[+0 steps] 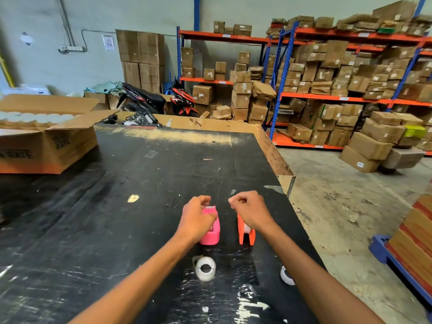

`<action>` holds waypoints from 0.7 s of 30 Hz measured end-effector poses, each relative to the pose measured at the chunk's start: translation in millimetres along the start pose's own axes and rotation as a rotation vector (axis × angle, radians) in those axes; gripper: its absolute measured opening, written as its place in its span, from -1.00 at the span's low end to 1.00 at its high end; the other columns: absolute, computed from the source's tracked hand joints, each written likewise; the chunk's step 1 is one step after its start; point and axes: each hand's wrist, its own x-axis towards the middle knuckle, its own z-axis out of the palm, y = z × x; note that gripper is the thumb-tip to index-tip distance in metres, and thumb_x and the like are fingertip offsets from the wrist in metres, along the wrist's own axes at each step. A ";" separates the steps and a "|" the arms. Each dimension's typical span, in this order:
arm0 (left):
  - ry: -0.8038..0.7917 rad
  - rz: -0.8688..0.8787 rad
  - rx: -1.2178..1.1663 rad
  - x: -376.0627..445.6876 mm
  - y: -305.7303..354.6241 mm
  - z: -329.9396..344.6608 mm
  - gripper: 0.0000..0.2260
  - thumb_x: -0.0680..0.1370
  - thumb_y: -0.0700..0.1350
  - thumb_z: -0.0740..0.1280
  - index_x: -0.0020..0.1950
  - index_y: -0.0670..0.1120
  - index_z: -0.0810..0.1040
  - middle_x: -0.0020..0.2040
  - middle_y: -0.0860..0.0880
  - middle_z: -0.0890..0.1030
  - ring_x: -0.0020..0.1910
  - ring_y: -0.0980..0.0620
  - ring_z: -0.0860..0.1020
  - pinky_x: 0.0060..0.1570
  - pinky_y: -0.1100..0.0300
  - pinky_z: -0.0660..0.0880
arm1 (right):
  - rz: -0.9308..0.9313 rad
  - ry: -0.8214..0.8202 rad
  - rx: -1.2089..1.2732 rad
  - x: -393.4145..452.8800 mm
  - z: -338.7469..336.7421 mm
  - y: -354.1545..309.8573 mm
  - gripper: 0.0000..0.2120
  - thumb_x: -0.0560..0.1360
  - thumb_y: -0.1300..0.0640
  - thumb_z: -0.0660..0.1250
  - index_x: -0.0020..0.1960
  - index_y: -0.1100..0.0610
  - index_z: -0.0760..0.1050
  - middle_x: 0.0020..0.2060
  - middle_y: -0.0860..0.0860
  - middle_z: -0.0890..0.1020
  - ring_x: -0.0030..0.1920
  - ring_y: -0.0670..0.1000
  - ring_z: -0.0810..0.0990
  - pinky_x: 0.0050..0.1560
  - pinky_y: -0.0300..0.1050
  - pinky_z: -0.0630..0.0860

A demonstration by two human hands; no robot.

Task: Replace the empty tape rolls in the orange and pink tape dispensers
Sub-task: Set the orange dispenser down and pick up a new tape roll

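A pink tape dispenser (212, 233) stands on the black table (140, 206), and my left hand (197, 218) is curled over its top and left side, gripping it. Just to its right stands an orange tape dispenser (246, 236). My right hand (250, 210) covers its front end with the fingers curled shut; what the fingertips pinch is hidden. A white tape roll (205, 268) lies on the table nearer to me, below the pink dispenser. A second white roll (286, 275) sits near the table's right edge, partly hidden by my right forearm.
An open cardboard box (46, 141) with white rolls inside stands at the table's far left. The table's right edge (301, 220) drops to a concrete floor. Racks of cartons (327, 90) and two parked scooters (159, 99) stand beyond.
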 end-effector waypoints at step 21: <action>-0.201 0.156 0.119 0.2 -55.2 -18.8 -0.48 0.25 0.14 0.51 0.19 0.08 0.62 0.08 0.18 0.67 0.10 0.23 0.57 0.06 0.34 0.40 | -0.004 0.007 -0.340 -24.3 62.6 -19.7 -0.67 0.36 0.08 0.31 -0.48 0.15 0.27 -0.45 0.12 0.52 -0.34 0.19 0.49 -0.47 -0.05 0.33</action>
